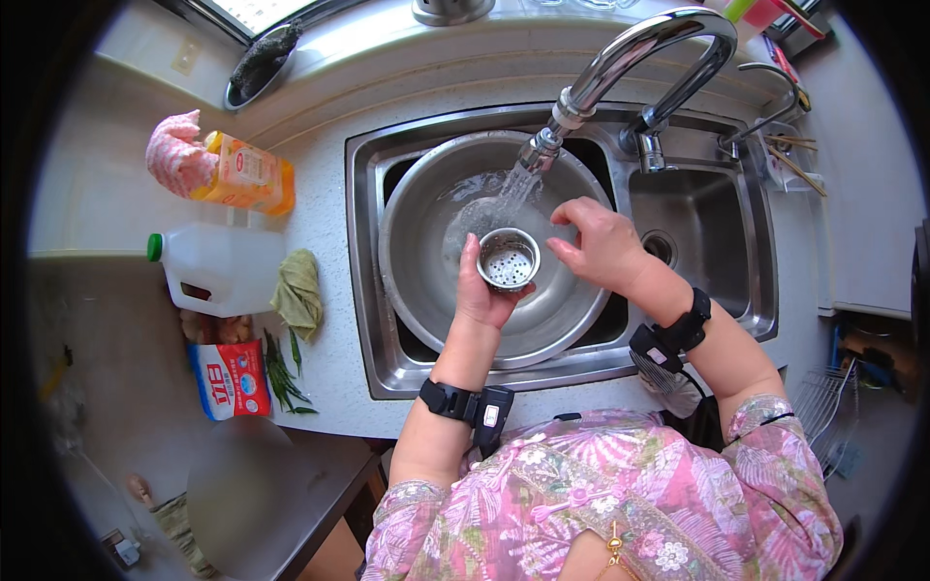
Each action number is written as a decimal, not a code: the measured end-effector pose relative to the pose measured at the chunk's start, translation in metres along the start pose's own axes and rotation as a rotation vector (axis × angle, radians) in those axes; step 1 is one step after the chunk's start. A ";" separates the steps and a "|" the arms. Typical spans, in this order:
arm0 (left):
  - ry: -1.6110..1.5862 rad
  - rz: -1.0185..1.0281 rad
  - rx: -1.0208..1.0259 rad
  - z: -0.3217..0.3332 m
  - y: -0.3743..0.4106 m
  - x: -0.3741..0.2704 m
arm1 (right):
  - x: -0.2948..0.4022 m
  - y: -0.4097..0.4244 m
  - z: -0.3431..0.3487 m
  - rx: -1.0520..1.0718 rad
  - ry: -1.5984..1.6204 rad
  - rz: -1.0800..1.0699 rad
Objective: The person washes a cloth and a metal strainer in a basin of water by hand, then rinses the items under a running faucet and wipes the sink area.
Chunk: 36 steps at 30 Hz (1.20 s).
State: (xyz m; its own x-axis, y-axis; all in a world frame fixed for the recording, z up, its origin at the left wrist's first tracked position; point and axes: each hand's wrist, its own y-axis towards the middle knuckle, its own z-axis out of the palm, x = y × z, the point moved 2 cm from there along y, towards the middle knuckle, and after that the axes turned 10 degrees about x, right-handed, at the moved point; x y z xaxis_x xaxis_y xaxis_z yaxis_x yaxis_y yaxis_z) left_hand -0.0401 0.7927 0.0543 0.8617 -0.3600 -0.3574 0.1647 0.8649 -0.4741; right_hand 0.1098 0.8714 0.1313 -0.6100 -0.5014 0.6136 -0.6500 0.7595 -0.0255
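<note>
My left hand (485, 290) holds a small perforated metal strainer cup (508, 259) upright over a large stainless steel basin (429, 319). Holes show in the cup's bottom. Just right of the cup is my right hand (592, 243), its thumb and fingers apart, holding nothing that I can see. Water (517, 185) runs from the nozzle of a chrome faucet (541, 149) into the basin behind the cup. The basin sits in the left bowl of a steel double sink (367, 290).
On the left stand an orange detergent bottle (254, 174) with a pink cloth, a plastic jug (229, 265), a green rag (299, 294), green chili peppers (280, 370) and a red-blue packet (231, 379). The small sink bowl (697, 210) lies right, with chopsticks (795, 168) beyond it.
</note>
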 end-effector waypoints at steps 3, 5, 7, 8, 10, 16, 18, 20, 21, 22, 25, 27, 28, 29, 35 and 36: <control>-0.051 -0.010 0.089 -0.001 -0.004 -0.006 | -0.022 0.001 -0.016 0.015 0.084 0.145; -0.093 -0.016 0.057 -0.004 -0.006 -0.008 | -0.043 -0.002 -0.035 -0.153 -0.088 0.079; -0.116 -0.022 0.032 -0.009 -0.006 -0.008 | -0.059 -0.005 -0.060 -0.313 -0.381 -0.015; -0.117 -0.023 0.022 -0.012 -0.007 -0.007 | -0.062 -0.006 -0.071 -0.379 -0.446 -0.043; -0.124 -0.030 0.001 -0.016 -0.006 -0.006 | -0.087 -0.008 -0.083 -0.340 -0.509 -0.002; -0.126 -0.022 -0.042 -0.019 -0.010 -0.006 | -0.134 -0.015 -0.073 -0.131 -0.269 0.189; -0.126 0.005 -0.026 -0.021 -0.011 -0.007 | -0.130 -0.018 -0.067 -0.138 -0.324 0.114; -0.140 0.007 -0.055 -0.018 -0.013 -0.008 | -0.130 -0.023 -0.063 -0.161 -0.337 0.095; -0.140 0.012 -0.070 -0.016 -0.016 -0.007 | -0.133 -0.025 -0.063 -0.169 -0.345 0.085; -0.132 0.013 -0.067 -0.014 -0.019 -0.007 | -0.135 -0.024 -0.066 -0.189 -0.358 0.046; -0.100 0.037 -0.075 -0.012 -0.030 -0.008 | -0.138 -0.015 -0.081 -0.175 -0.263 0.139; -0.087 0.069 -0.099 -0.011 -0.039 -0.007 | -0.137 -0.002 -0.093 -0.159 -0.230 0.187; -0.088 0.095 -0.087 -0.014 -0.043 -0.006 | -0.133 0.001 -0.094 -0.112 -0.253 0.225; -0.100 0.114 -0.080 -0.015 -0.049 -0.005 | -0.129 0.003 -0.092 -0.064 -0.278 0.262; -0.104 0.290 -0.099 -0.007 -0.090 -0.011 | -0.107 -0.010 -0.087 -0.226 -0.382 0.075; -0.107 0.316 -0.079 -0.001 -0.099 -0.015 | -0.097 -0.011 -0.092 -0.213 -0.382 0.130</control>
State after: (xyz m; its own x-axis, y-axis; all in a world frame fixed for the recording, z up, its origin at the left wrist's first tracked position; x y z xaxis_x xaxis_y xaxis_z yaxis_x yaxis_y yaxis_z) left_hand -0.0693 0.7118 0.1061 0.9105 -0.0363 -0.4119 -0.1525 0.8964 -0.4162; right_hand 0.2178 0.9494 0.1450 -0.8297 -0.4831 0.2796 -0.4738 0.8744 0.1049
